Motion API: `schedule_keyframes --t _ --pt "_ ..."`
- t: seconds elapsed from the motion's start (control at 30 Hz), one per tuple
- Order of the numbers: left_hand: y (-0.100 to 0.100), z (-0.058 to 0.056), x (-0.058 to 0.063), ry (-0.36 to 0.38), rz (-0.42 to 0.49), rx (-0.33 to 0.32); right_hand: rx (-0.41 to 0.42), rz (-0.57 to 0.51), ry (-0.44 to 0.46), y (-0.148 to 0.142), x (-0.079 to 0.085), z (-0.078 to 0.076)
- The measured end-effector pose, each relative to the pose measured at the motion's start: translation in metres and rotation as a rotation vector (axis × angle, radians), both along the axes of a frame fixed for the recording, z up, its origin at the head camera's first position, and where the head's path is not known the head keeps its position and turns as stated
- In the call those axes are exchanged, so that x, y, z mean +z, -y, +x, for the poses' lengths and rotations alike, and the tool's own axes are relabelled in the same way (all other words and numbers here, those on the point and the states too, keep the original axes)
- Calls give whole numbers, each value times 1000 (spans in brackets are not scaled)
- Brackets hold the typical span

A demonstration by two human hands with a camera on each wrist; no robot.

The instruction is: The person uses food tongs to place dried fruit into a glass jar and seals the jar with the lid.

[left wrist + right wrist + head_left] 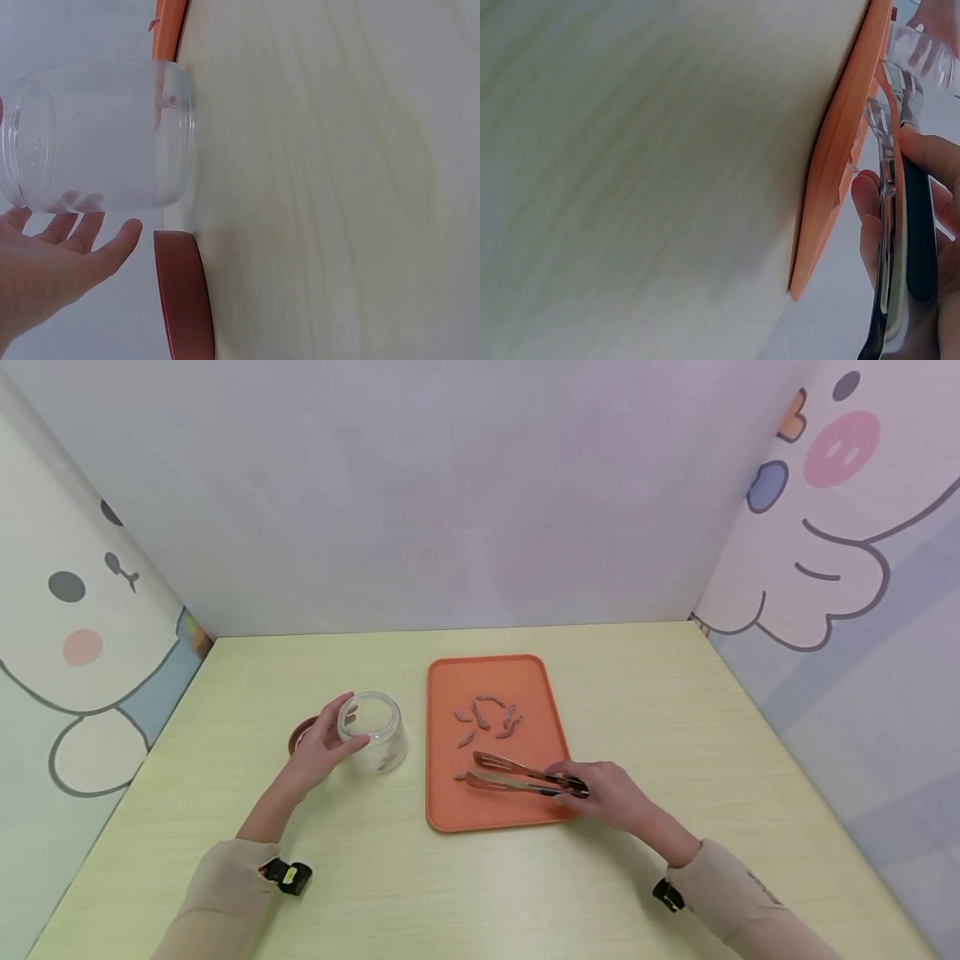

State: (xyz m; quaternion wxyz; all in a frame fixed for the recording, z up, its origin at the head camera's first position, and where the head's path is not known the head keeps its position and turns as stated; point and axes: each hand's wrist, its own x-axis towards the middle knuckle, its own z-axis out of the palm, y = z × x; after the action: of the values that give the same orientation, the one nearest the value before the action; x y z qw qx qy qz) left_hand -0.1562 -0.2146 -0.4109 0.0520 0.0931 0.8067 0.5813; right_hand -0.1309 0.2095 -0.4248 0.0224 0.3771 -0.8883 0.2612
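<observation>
My left hand (322, 750) holds a clear, lidless jar (381, 745) near its mouth, thumb on the near side and fingers round the left. In the left wrist view the transparent jar (105, 139) stands on the table; a little brownish matter shows near its base. My right hand (607, 795) grips metal tongs with dark handles (562, 783). Their two arms are spread apart, low over an orange tray (450, 806). Several small greyish-brown strips (480, 717) lie scattered on the tray. The right wrist view shows the tongs (900, 202) between thumb and fingers.
A reddish-brown round lid (295, 739) lies on the table left of the jar, partly behind my left hand; its edge (184, 300) shows in the left wrist view. The pale wooden table (637, 693) meets a plain back wall (450, 510) and cartoon-printed side panels (832, 552).
</observation>
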Motion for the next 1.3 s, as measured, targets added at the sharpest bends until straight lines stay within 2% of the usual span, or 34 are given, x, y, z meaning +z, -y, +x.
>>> schedule_keyframes --t 0.27,0.67,0.9,1.3 --pt "0 0 -1 -1 -7 0 -30 25 -19 5 1 1" --pt "-1 0 0 1 -17 7 -1 8 -14 9 2 2" --pt "1 -1 -1 4 -18 9 16 -18 6 7 0 1" --pt "1 -1 -1 3 -18 1 -13 -27 39 3 1 0"
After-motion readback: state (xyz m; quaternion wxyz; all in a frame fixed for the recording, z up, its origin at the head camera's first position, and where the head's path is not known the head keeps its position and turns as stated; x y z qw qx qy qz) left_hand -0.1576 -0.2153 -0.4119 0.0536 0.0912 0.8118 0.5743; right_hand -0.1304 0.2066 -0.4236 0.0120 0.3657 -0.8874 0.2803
